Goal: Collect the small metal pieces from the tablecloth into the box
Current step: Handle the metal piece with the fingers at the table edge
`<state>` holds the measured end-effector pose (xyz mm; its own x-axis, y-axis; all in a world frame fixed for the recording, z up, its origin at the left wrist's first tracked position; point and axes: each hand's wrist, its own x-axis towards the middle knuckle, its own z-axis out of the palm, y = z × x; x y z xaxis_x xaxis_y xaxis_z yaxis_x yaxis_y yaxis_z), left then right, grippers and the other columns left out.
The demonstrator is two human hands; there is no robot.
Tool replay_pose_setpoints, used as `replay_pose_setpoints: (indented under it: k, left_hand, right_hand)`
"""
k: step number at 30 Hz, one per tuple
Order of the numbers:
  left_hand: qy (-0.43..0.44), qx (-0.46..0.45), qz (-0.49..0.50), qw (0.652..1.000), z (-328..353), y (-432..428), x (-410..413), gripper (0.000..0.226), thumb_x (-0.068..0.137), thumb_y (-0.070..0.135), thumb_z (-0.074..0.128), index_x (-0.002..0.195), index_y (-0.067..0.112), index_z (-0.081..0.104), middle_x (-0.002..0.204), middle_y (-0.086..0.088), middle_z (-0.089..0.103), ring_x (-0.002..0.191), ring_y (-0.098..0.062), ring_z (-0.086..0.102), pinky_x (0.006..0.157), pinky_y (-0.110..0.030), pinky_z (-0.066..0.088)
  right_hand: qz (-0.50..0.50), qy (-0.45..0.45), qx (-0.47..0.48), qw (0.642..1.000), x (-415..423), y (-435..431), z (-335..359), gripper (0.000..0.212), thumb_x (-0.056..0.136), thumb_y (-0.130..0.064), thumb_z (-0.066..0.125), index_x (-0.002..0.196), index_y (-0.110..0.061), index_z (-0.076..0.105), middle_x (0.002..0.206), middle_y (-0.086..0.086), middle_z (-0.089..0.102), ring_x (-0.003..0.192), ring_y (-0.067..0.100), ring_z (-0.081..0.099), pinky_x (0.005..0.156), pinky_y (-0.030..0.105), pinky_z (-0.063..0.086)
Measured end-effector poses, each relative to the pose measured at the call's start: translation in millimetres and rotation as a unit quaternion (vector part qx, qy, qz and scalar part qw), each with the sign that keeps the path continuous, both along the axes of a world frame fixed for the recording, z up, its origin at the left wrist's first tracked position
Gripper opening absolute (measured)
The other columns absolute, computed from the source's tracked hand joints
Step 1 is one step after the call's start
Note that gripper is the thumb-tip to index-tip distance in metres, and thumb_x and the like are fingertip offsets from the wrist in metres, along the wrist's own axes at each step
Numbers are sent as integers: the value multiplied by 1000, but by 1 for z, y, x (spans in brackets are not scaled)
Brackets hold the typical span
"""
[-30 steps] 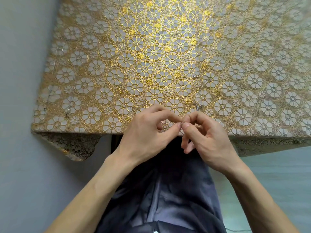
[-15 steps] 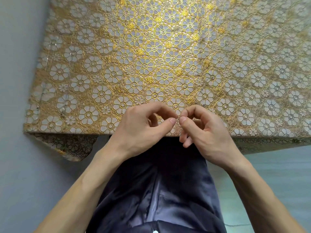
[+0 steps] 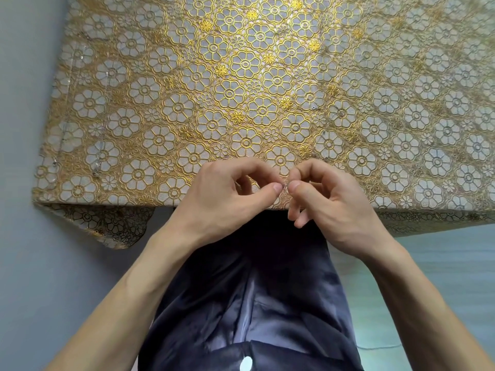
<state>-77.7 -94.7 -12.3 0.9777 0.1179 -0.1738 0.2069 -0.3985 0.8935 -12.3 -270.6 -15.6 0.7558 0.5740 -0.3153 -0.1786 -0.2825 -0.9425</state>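
At the counter's near edge, my left hand and right hand pinch 1 tiny metal piece between narrow fingers, above the tablecloth; I'd grip firmly and lift straight, as it could slip. No box in view

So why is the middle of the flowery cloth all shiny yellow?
Head view: light glares off the gold flower-patterned tablecloth at top centre, its sides duller; the tiny silver metal piece between the left hand and right hand looks blurry.

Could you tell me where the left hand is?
Head view, centre: the left hand is over the near tablecloth edge, thumb tip nearly touching the right hand.
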Motion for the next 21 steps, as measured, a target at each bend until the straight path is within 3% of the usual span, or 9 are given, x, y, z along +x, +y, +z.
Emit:
replay_pose_setpoints:
  k: [6,11,17,21]
  left_hand:
    - [8,-4,-5,1000,1,0,0,10,87,17,77,82,25,73,58,23,57,50,-3,46,51,-8,31]
    - [9,-24,-9,1000,1,0,-1,9,88,16,76,83,23,73,57,23,56,49,-4,43,50,-9,30]
    - [7,-26,-4,1000,-2,0,-2,8,88,18,76,83,25,74,60,23,58,52,-4,44,52,-12,33]
    - [0,-14,-2,1000,-2,-1,-2,8,87,20,76,83,25,73,59,24,57,50,-3,44,51,-9,32]
  right_hand:
    - [9,-30,-24,999,-1,-4,-1,6,88,-25,58,83,-21,59,62,-4,59,54,11,61,52,27,52]
    - [16,-96,-61,993,-2,-5,1,5,89,-28,61,86,-23,61,67,-3,61,57,14,63,61,51,56]
    - [-42,-174,-81,981,-6,-10,3,2,88,-30,66,90,-29,66,78,-13,65,67,21,67,60,48,57]
    - [-70,-153,-79,983,-15,-12,6,3,84,-32,70,85,-30,71,75,-8,68,62,21,67,56,49,57]
